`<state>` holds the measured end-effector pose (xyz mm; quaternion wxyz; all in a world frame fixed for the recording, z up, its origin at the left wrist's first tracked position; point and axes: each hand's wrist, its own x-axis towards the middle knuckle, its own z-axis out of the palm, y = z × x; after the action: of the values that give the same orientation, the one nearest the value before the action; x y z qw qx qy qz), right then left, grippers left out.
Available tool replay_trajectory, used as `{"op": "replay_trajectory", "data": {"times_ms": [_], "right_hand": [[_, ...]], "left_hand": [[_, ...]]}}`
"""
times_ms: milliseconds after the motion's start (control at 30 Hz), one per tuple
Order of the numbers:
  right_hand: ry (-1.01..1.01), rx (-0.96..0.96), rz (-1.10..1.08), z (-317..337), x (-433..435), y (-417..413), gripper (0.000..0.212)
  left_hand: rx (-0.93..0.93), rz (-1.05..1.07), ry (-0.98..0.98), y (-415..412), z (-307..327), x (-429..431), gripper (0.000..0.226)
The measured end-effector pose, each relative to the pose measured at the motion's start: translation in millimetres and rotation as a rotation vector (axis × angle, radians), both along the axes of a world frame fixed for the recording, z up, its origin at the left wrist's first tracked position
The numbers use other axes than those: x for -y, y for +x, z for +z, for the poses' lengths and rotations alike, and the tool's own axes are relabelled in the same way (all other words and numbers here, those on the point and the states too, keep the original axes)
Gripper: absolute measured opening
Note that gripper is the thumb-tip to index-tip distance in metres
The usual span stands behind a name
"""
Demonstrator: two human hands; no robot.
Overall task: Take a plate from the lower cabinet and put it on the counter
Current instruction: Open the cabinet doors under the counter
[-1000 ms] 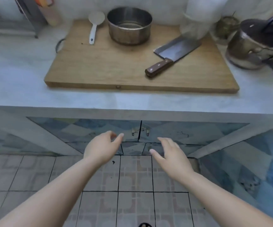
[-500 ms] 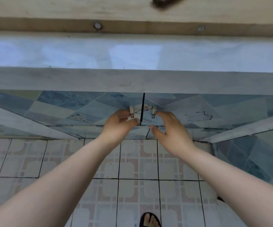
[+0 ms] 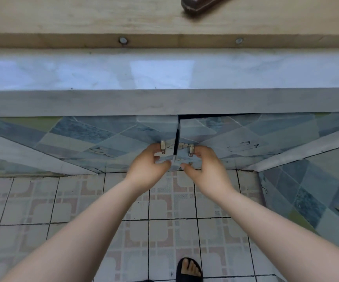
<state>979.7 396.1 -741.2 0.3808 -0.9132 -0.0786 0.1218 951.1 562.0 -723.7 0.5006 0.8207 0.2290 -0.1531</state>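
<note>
Under the pale marble counter (image 3: 164,72) are two lower cabinet doors with a blue-green tile pattern. My left hand (image 3: 147,164) grips the small metal handle of the left door (image 3: 95,137). My right hand (image 3: 206,165) grips the handle of the right door (image 3: 246,131). Both doors are cracked open a little, with a dark gap (image 3: 177,137) between them and along the right door's top edge. No plate is in view; the cabinet's inside is hidden.
A wooden cutting board (image 3: 123,19) lies on the counter, with a brown knife handle (image 3: 199,4) at the top edge. Below is a patterned tile floor (image 3: 83,210). My sandalled foot (image 3: 189,269) stands at the bottom. A tiled side wall (image 3: 317,190) juts out at the right.
My head has dropped closer to the cabinet. Both hands reached forward, closed on the door handles, and the doors have started to part, widening the gap.
</note>
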Motion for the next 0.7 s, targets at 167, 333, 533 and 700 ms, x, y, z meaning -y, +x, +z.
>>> {"op": "replay_trajectory", "data": {"times_ms": [167, 333, 533, 700], "right_hand": [[-0.015, -0.026, -0.002, 6.1, 14.2, -37.0, 0.047], [-0.011, -0.010, -0.055, 6.8, 33.2, -83.3, 0.053], [-0.035, -0.052, -0.093, 3.8, 62.1, -123.5, 0.059], [-0.041, -0.089, -0.111, 0.3, 90.8, -154.7, 0.063]], "left_hand": [[-0.029, -0.050, 0.032, -41.2, 2.3, 1.5, 0.049], [-0.030, -0.075, 0.067, -85.5, -1.1, 1.7, 0.042], [0.011, -0.050, 0.120, -136.9, -6.8, -1.7, 0.043], [0.057, 0.041, 0.187, -180.9, -8.2, 3.1, 0.041]]}}
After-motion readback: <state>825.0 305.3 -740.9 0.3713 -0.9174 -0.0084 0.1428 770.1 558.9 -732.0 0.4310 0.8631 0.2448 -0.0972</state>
